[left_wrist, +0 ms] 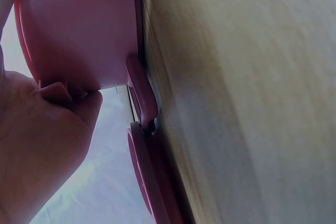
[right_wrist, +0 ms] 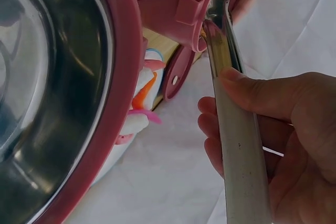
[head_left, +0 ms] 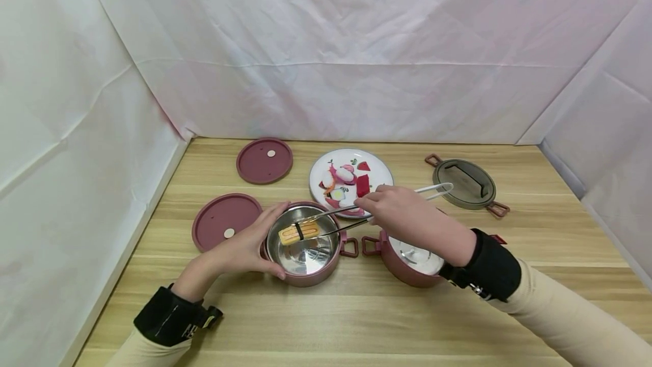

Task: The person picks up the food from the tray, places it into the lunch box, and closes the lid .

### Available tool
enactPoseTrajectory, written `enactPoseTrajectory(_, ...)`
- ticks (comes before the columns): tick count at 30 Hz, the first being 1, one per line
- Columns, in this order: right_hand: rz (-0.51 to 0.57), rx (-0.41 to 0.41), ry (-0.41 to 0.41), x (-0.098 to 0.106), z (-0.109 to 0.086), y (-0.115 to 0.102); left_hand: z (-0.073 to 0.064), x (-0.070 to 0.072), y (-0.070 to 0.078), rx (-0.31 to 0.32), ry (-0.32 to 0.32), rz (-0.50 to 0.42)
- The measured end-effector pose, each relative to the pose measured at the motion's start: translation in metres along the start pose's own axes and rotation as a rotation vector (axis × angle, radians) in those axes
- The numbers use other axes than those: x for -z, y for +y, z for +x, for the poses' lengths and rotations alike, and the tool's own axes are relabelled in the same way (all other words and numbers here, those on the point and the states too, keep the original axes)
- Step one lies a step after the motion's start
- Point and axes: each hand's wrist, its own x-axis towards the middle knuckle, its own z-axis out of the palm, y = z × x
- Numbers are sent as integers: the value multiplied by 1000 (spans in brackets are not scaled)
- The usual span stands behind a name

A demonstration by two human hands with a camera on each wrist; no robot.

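Left pot (head_left: 305, 280) and right pot (head_left: 404, 271) are dusky pink with silver interiors; round lids (head_left: 257, 166), maroon with pale dots (head_left: 271, 153). The food piece (head_left: 288, 235) is yellow, banded black; tongs (right_wrist: 241, 156), silver, pale-handled; plate (head_left: 379, 174), white with green leaf motifs. Tabletop (head_left: 326, 327) shows tan wood grain; sleeves (head_left: 565, 310) are beige, wrist straps (head_left: 491, 265) black

L hnd (head_left: 243, 249) splayed wide, gripping | R hnd (head_left: 404, 215) palm dn, pinch grip

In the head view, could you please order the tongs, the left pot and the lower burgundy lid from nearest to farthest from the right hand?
1. Tongs, held in the right hand.
2. Left pot, to its left.
3. Lower burgundy lid, left of the pot.
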Motion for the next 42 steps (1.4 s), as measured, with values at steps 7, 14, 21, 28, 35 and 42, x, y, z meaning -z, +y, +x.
enactPoseTrajectory(7, -1, 3, -11, -1, 7, -6, -1, 0, 0, 6, 3, -5)
enactPoseTrajectory(14, -10, -4, -46, 0, 11, -10, -1, 0, -1, -1, 7, -4)
enactPoseTrajectory(21, -14, 15, -36, -1, 13, -12, -1, 0, -2, -14, 10, -1)
enactPoseTrajectory(28, -21, -2, -76, -1, 16, -15, 0, -1, -3, -19, 10, 2)
enactPoseTrajectory(35, -15, -15, -98, 1, 16, -16, 0, 0, -3, -18, 8, 6)
enactPoseTrajectory(42, -1, -22, -103, 0, 16, -16, 1, -1, -5, -20, 8, 1)
